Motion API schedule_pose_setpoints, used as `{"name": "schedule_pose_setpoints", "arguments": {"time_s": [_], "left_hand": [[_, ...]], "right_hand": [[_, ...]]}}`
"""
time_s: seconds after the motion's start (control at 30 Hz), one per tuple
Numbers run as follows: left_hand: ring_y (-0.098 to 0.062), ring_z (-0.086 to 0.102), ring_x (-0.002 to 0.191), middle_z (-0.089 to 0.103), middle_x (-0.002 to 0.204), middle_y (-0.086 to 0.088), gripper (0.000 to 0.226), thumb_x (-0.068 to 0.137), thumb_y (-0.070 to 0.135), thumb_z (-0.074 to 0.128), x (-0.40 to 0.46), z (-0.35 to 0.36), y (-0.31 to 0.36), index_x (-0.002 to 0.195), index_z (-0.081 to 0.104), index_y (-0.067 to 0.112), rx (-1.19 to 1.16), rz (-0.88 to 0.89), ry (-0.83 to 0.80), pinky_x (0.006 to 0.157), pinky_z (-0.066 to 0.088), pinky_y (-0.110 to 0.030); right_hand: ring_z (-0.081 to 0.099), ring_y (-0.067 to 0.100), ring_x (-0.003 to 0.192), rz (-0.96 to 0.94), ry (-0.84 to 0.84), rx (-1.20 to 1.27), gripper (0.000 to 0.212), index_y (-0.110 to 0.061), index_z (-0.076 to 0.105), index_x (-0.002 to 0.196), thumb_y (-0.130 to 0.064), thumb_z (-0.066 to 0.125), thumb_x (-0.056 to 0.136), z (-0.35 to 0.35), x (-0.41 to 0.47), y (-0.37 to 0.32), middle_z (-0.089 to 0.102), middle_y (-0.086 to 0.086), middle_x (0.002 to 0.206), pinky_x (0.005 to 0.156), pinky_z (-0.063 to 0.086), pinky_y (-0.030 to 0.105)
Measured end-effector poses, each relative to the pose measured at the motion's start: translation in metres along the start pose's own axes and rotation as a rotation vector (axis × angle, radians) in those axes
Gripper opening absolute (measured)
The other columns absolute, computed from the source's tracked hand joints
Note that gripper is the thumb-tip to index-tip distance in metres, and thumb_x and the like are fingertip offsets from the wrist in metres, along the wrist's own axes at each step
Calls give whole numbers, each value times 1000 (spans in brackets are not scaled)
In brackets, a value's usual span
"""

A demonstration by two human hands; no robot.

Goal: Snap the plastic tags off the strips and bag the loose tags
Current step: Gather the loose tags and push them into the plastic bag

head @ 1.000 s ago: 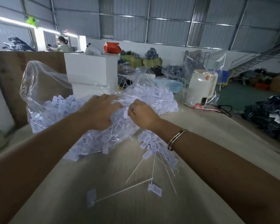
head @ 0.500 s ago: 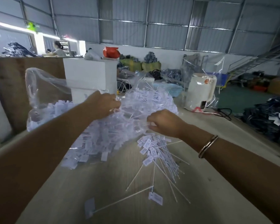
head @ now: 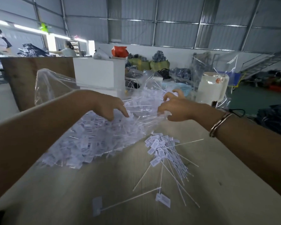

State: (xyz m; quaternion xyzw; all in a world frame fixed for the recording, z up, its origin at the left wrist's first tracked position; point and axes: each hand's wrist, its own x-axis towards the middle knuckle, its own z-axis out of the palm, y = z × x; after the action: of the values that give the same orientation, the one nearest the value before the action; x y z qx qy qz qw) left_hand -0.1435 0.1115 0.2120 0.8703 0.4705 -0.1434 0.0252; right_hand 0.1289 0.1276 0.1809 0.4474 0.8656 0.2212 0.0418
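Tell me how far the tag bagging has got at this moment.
Mostly done: the clear bag already holds a large heap of white tags. In hand: the left hand and right hand work at the bag's open mouth. Left: a loose pile of tags and two single tags lie on the table.

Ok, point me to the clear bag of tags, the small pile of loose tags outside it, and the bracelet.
clear bag [head: 55,85]: head view, empty upper left part of the bag.
loose tag pile [head: 159,147]: head view, cluster of tag heads on the table.
bracelet [head: 219,124]: head view, band on the right wrist.
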Motion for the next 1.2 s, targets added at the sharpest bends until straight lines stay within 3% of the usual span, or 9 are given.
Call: {"name": "schedule_pose_setpoints", "arguments": {"time_s": [0.13,0.27,0.47,0.63,0.73,0.87,0.97,1.07,1.2], "left_hand": [[-14,50,113,52,121,5,26,92,26,46,-30,19,2,111,64,32,104,99,411,96,39,-31],[2,55,74,60,78,17,58,70,80,26,-55,35,0,93,59,39,0,125,324,74,45,-25],[-14,60,77,62,75,7,26,97,23,44,-67,21,-37,73,53,23,-71,68,418,73,48,-29],[-9,62,77,64,87,11,40,77,66,42,-78,33,-49,88,51,29,71,112,316,66,46,-22],[-11,53,76,58,81,13,15,93,38,47,-68,61,-39,81,48,29,280,6,353,70,38,-23],[-9,65,65,69,69,8,19,94,32,42,-74,55,-34,77,45,25,-412,76,614,68,51,-33],[0,59,72,63,78,17,43,71,74,39,-82,55,-33,83,48,33,-126,-34,308,75,48,-27],[2,46,68,50,71,17,23,86,54,52,-86,67,-33,76,44,35,93,-140,88,66,35,-11],[-24,54,69,50,64,6,17,87,25,59,-97,64,-43,74,49,25,-163,-127,695,66,39,-31]], "right_hand": [[50,17,100,162,195,-162,22,-36,66,102,-27,47,96,-21,19,11,67,-11,103,94,20,39],[59,27,97,303,419,207,26,-25,69,99,-15,46,94,-50,40,9,65,1,110,85,44,38],[62,26,76,405,421,363,29,-14,73,87,-1,48,86,-67,53,11,70,10,93,69,46,25],[55,25,100,465,473,432,37,-16,69,103,1,44,83,-55,31,-11,61,9,119,87,42,30],[51,27,105,194,728,403,34,-15,67,94,-5,42,74,-38,-15,-77,56,9,110,92,31,35],[57,20,92,-469,264,358,23,-19,65,98,-28,52,82,6,-64,-178,62,0,97,82,36,34],[51,24,104,-409,13,288,33,-14,56,113,-36,56,89,39,-67,-208,55,5,113,89,32,35],[51,26,105,-388,45,255,25,-9,57,109,-25,41,97,48,-64,-201,56,9,113,90,29,33],[52,18,99,-296,134,396,18,-14,60,99,-25,45,96,38,-66,-163,60,1,104,88,28,30]]}}
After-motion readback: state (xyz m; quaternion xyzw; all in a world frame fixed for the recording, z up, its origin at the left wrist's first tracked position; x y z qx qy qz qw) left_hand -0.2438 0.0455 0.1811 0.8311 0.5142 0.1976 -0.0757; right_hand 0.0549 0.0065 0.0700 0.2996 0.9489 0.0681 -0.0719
